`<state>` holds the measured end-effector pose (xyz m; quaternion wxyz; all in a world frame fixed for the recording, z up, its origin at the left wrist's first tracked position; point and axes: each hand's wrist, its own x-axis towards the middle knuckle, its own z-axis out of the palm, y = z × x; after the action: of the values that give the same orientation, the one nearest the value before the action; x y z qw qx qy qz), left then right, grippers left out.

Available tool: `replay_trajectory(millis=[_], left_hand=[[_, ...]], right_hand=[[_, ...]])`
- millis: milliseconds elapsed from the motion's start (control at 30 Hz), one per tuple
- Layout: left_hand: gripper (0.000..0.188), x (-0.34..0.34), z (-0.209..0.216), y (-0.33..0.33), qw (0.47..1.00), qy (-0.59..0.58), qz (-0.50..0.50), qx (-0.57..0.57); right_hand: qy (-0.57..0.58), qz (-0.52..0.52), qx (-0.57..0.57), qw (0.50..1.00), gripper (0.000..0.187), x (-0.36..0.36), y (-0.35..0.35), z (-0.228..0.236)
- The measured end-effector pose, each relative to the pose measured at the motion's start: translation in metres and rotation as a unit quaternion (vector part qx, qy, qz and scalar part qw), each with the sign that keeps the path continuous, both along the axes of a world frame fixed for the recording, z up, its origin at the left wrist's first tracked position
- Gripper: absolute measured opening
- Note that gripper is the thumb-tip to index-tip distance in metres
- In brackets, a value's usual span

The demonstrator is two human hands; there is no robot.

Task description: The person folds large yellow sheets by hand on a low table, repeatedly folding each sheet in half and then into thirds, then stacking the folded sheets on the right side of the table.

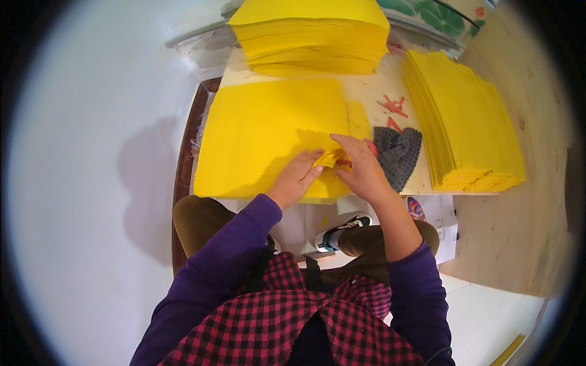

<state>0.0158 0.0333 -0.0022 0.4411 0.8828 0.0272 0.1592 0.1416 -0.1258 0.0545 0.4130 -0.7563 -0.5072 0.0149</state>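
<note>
A flat yellow sheet (268, 131), apparently of thin fabric, lies in front of me with its near edge over the table's front. My left hand (296, 175) rests on it, fingers closed at a small folded yellow piece (329, 158) by the sheet's right side. Curled around the other side of this fold is my right hand (364, 169), its thumb and index finger apart. A red thing (371, 147) shows behind its knuckles, and a bit of red shows near its palm. Its other fingers are hidden, and so is most of the red thing.
A tall stack of yellow sheets (311, 46) stands at the back. Another yellow stack (467, 122) sits along the right side. Between them lie several red strips (394, 105) and a dark grey knitted piece (398, 155). A wall (91, 152) rises at left; wooden board (519, 219) at right.
</note>
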Motion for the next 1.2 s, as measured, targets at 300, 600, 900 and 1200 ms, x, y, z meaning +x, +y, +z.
replay_trajectory(millis=[300,600,900,1200], left_hand=[[0.043,0.000,0.002,0.001,0.998,0.021,-0.029,0.055],[0.045,0.000,0.002,-0.001,0.994,0.002,-0.046,0.094],[0.045,0.002,-0.001,0.001,0.993,0.016,-0.058,0.103],[0.045,0.003,-0.001,0.002,0.990,0.018,-0.051,0.133]], right_hand=[[0.027,0.032,-0.082,0.996,0.026,0.011,0.018,-0.013],[-0.023,0.065,-0.071,0.995,0.029,0.004,0.010,-0.010],[-0.055,0.135,-0.073,0.987,0.027,0.004,0.007,0.000],[-0.064,0.160,-0.131,0.976,0.016,0.010,0.009,0.001]])
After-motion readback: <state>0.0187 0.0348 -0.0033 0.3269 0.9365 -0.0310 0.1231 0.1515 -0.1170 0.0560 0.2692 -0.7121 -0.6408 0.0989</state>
